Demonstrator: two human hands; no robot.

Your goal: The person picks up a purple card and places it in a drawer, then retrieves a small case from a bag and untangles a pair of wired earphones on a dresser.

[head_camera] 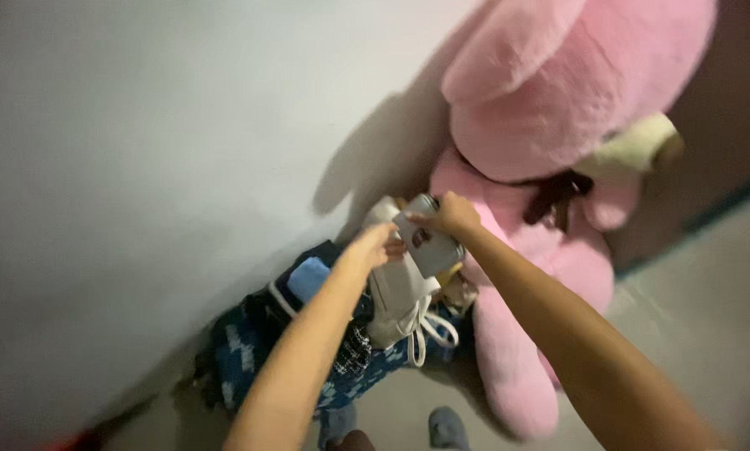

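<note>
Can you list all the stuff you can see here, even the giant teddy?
Plush bear: one, pink with a cream snout and a dark bow, sitting against the wall on the right.
Grey pouch: one, grey, held up in front of the bear.
White bag: one, white with looped cords, on the pile beneath the hands.
Patterned fabric: one heap, dark blue with pale marks, on the floor by the wall.
Light blue cloth: one, light blue, on top of the heap.
Wall: one, white, left side.
Floor: pale, lower right.
Feet: two, in grey socks, bottom edge.
Left hand: one, touching the pouch.
Right hand: one, gripping the pouch's top.
</note>
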